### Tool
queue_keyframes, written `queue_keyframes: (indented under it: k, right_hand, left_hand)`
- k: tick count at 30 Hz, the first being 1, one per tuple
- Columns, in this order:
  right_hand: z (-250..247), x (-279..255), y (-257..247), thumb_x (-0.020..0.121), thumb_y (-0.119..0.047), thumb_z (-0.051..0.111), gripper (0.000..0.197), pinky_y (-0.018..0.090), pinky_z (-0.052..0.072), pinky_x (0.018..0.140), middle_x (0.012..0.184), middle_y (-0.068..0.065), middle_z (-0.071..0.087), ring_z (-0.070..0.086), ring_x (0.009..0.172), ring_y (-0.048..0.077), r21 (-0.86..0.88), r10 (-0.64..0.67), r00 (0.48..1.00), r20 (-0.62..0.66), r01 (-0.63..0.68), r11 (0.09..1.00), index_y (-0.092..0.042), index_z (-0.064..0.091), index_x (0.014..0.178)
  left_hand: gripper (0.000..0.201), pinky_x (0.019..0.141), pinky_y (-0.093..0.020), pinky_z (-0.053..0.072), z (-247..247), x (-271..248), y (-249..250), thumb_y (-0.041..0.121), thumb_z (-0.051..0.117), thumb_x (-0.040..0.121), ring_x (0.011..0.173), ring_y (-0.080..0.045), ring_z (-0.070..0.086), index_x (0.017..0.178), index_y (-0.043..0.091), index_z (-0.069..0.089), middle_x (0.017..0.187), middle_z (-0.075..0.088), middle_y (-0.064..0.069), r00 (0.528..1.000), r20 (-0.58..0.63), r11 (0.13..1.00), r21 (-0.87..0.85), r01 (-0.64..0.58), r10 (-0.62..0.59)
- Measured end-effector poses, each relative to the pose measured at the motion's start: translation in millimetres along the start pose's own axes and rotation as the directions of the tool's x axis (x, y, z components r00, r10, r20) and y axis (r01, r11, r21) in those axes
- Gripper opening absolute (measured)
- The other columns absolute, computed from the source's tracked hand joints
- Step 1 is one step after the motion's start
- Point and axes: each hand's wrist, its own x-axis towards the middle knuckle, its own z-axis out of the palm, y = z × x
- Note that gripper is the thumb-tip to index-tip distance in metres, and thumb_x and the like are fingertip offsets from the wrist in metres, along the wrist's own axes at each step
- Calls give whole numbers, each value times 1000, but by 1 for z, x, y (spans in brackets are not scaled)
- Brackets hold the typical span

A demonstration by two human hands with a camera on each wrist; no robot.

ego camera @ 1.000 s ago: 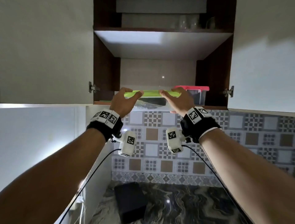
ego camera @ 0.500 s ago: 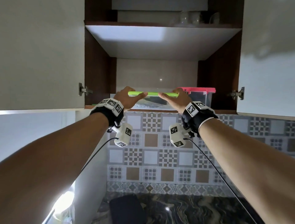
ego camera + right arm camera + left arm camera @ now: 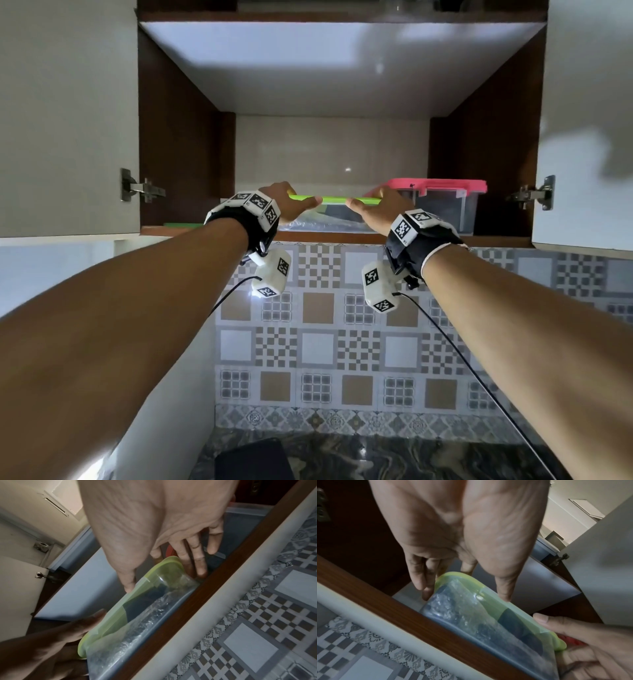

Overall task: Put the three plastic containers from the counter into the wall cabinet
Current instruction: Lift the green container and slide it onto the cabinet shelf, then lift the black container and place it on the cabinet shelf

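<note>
A clear plastic container with a green lid [image 3: 334,199] sits on the lower shelf [image 3: 325,237] of the open wall cabinet, just behind its front edge. My left hand [image 3: 291,205] grips its left end, thumb on the lid rim [image 3: 488,591] and fingers [image 3: 426,588] down the end wall. At the right end my right hand [image 3: 373,209] holds it the same way, thumb on the lid [image 3: 154,574] and fingers [image 3: 199,563] beside the wall. A second container with a pink lid [image 3: 445,205] stands right beside it on the shelf.
Both cabinet doors hang open, left [image 3: 68,120] and right [image 3: 589,137]. An upper shelf [image 3: 342,68] roofs the compartment. A flat green item [image 3: 181,225] lies at the shelf's left end. Below are the tiled wall and a black object [image 3: 253,459] on the marble counter.
Both hands have carried the green-lidded container further over the shelf edge and lower onto the shelf. My view has come closer to the cabinet.
</note>
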Motion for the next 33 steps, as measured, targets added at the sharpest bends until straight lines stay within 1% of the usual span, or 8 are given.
queue_keyframes:
  k: [5,9,13,17,23,26,29,33]
  right_hand:
    - [9,16,12,82,-77,53,81,42,55,95,138,7,63,67,115,32,-25,10,1000,-6,-10,1000,-22,53,141]
    - [9,16,17,81,-78,53,82,44,56,95,137,6,63,67,114,33,-45,0,1000,-19,-1,999,-22,52,141]
    - [1,-5,18,75,-82,48,88,51,55,96,138,7,62,65,117,36,-62,-59,995,-80,54,997,-24,48,141]
    - [-3,-57,17,73,-82,42,77,57,48,100,131,9,65,61,120,38,-66,-184,956,-230,173,983,-30,54,128]
    - [25,-178,18,88,-67,49,70,52,43,107,145,9,56,51,134,32,2,-349,883,-313,368,930,-26,50,144]
    - [57,-237,24,89,-64,50,68,53,42,107,144,9,55,50,132,31,27,-365,904,-223,380,925,-25,49,144]
    - [105,-299,42,89,-62,52,65,52,44,106,145,4,54,50,131,26,74,-343,937,-63,347,935,-27,48,143]
    - [178,-380,86,86,-63,50,66,51,46,105,142,3,55,51,130,25,135,-250,952,175,228,964,-28,50,141]
  left_hand:
    - [89,89,-40,46,19,19,4,83,42,83,115,-33,61,141,16,55,138,63,-11,1000,-11,1000,25,-13,13]
    - [88,105,-48,45,25,15,0,81,49,81,130,-37,53,147,23,46,149,48,-13,997,-71,999,-39,12,-15]
    - [87,107,-52,45,16,-9,-11,78,56,79,134,-38,49,148,27,44,150,41,-16,979,-196,996,-45,-73,63]
    - [82,111,-49,41,10,-57,-31,74,58,80,138,-31,43,145,25,48,150,44,-13,949,-258,971,-107,-216,182]
    - [70,111,-40,40,30,-166,-68,66,62,84,130,-20,48,139,24,53,142,51,-3,902,-336,911,-213,-352,270]
    - [63,108,-29,36,52,-224,-93,56,66,89,128,-16,48,140,23,52,140,50,-2,908,-306,894,-255,-369,288]
    - [62,105,-26,38,85,-287,-125,54,67,89,126,-13,50,141,25,52,140,49,1,953,-180,916,-280,-288,245]
    - [65,104,-37,49,147,-362,-175,59,65,80,125,-18,54,137,31,54,140,47,2,994,69,946,-319,-57,84]
